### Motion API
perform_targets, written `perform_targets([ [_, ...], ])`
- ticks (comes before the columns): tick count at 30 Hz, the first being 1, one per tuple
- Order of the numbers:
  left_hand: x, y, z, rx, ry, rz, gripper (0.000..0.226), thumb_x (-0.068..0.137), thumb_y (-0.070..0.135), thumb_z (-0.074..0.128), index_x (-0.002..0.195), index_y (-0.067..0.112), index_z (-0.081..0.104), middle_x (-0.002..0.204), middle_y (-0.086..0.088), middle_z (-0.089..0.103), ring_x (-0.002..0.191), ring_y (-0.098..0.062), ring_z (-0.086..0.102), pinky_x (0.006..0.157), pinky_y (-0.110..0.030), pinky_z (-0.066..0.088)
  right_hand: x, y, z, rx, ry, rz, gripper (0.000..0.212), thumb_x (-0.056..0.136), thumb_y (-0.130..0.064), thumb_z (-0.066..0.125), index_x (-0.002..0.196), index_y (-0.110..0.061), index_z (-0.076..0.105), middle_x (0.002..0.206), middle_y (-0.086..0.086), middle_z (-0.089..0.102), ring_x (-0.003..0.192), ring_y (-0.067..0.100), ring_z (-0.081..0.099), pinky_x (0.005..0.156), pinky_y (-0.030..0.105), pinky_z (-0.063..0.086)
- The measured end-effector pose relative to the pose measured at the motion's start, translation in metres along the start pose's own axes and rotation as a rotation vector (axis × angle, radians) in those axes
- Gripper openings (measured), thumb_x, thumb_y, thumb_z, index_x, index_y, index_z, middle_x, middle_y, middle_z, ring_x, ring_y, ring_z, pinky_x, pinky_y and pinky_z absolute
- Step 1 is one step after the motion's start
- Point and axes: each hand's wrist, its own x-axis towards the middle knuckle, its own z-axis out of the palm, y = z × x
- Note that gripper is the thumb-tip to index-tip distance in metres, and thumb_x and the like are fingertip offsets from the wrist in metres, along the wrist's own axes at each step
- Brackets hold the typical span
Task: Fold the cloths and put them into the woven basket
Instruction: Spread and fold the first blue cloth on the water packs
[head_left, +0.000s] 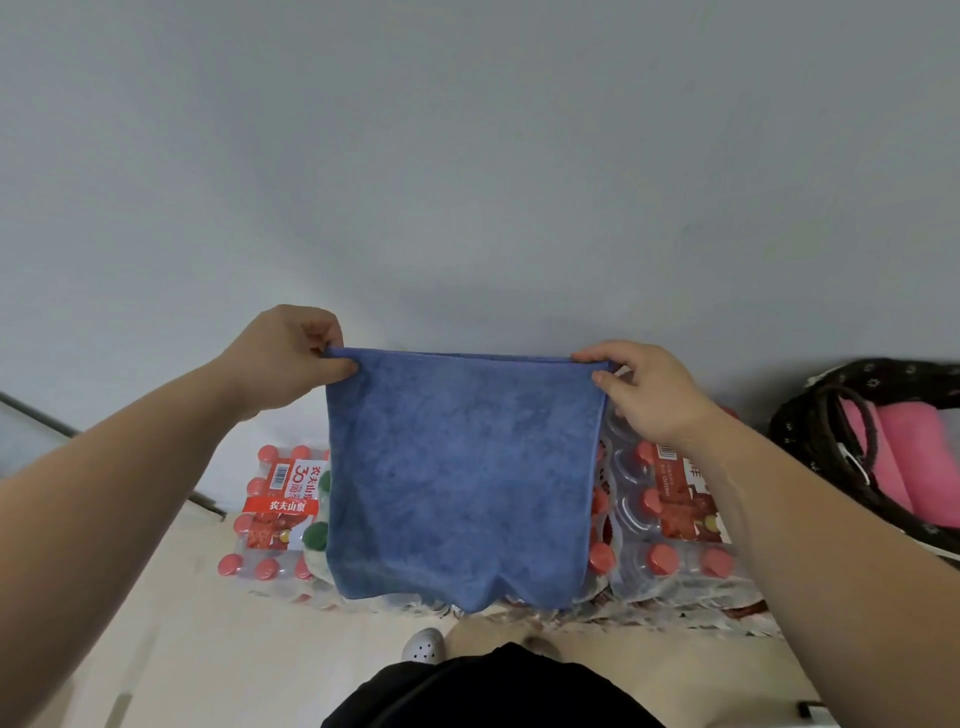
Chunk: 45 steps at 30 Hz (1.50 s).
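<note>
A blue cloth hangs flat in the air in front of me, its top edge stretched level. My left hand pinches the top left corner. My right hand pinches the top right corner. The lower edge of the cloth hangs loose above my knees. At the far right stands a dark basket with a dotted fabric lining, partly cut off by the frame edge. Pink cloths lie rolled or folded inside it.
Shrink-wrapped packs of red-capped water bottles stand on the floor against the grey wall, partly hidden behind the cloth. My legs and a white shoe show at the bottom. The floor is pale.
</note>
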Motion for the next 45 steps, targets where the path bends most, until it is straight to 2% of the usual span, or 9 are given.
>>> perform_targets([
  [8,0.005,0.004,-0.002,0.163,-0.062,0.105,0.015,0.079,0.008,0.077,0.080,0.023,0.074,0.080,0.007,0.073,0.074,-0.013,0.067,0.068,-0.024,0.052,0.003,-0.007,-0.014,-0.131,-0.061,0.028,0.009,0.093,-0.015,0.065,0.089,-0.018,0.073,0.069,-0.012,0.067,0.058,0.001,0.063,0.064,0.016,0.044],
  [13,0.010,0.010,-0.009,0.264,-0.083,0.068,0.014,0.076,0.025,0.084,0.070,0.022,0.072,0.073,0.003,0.070,0.073,-0.019,0.066,0.061,-0.027,0.050,0.009,-0.008,-0.028,0.001,-0.031,0.106,0.011,0.089,-0.010,0.064,0.083,-0.014,0.072,0.078,-0.001,0.073,0.064,0.005,0.064,0.061,0.016,0.047],
  [16,0.011,0.014,-0.012,0.281,0.006,0.079,0.024,0.071,0.029,0.088,0.063,0.019,0.067,0.067,0.000,0.065,0.064,-0.018,0.060,0.055,-0.025,0.044,0.014,-0.003,-0.029,-0.015,0.020,0.141,0.011,0.084,-0.007,0.066,0.078,-0.015,0.071,0.073,0.004,0.073,0.064,0.018,0.069,0.067,0.029,0.054],
  [20,0.016,0.015,-0.002,0.373,0.172,0.197,0.028,0.077,0.019,0.080,0.067,0.012,0.056,0.063,-0.001,0.058,0.060,-0.020,0.050,0.053,-0.028,0.037,0.022,-0.001,-0.018,-0.133,0.162,0.065,0.019,0.083,-0.009,0.068,0.098,-0.019,0.071,0.082,0.000,0.070,0.064,0.016,0.063,0.072,0.030,0.052],
  [24,0.026,0.010,0.012,0.503,0.204,0.194,0.027,0.086,0.017,0.068,0.113,0.015,0.066,0.092,-0.005,0.068,0.085,-0.028,0.059,0.073,-0.033,0.046,0.027,-0.004,-0.003,-0.343,0.190,0.013,0.022,0.085,-0.015,0.064,0.105,-0.018,0.075,0.099,0.005,0.073,0.091,0.026,0.066,0.082,0.033,0.050],
  [28,0.029,0.000,0.022,0.598,0.155,0.072,0.014,0.090,0.017,0.061,0.095,0.012,0.073,0.088,-0.007,0.068,0.079,-0.026,0.057,0.067,-0.032,0.043,0.026,-0.006,0.009,-0.331,0.215,0.069,0.018,0.088,-0.016,0.061,0.101,-0.017,0.074,0.103,0.005,0.070,0.095,0.025,0.063,0.077,0.029,0.046],
  [35,0.026,0.002,0.029,0.053,0.144,-0.232,0.004,0.088,0.015,0.062,0.087,0.015,0.066,0.067,-0.012,0.068,0.049,-0.025,0.064,0.046,-0.026,0.046,0.024,-0.018,0.029,0.542,0.163,0.585,0.014,0.099,-0.010,0.046,0.111,-0.014,0.053,0.076,0.013,0.069,0.054,0.022,0.067,0.041,0.025,0.048],
  [40,0.031,0.008,0.034,-0.342,0.168,-0.326,0.013,0.094,0.007,0.051,0.103,0.008,0.060,0.078,-0.022,0.072,0.051,-0.030,0.064,0.050,-0.033,0.054,0.028,-0.025,0.033,0.712,0.199,0.568,0.008,0.100,-0.012,0.048,0.098,-0.018,0.054,0.099,0.013,0.067,0.077,0.024,0.067,0.055,0.031,0.058],
  [45,0.025,0.004,0.040,-0.400,0.259,-0.243,0.014,0.090,0.002,0.051,0.099,0.007,0.060,0.085,-0.022,0.071,0.059,-0.029,0.067,0.060,-0.041,0.056,0.026,-0.022,0.033,0.721,0.237,0.497,0.012,0.096,-0.008,0.053,0.091,-0.019,0.055,0.098,0.011,0.071,0.082,0.021,0.066,0.073,0.035,0.054],
])
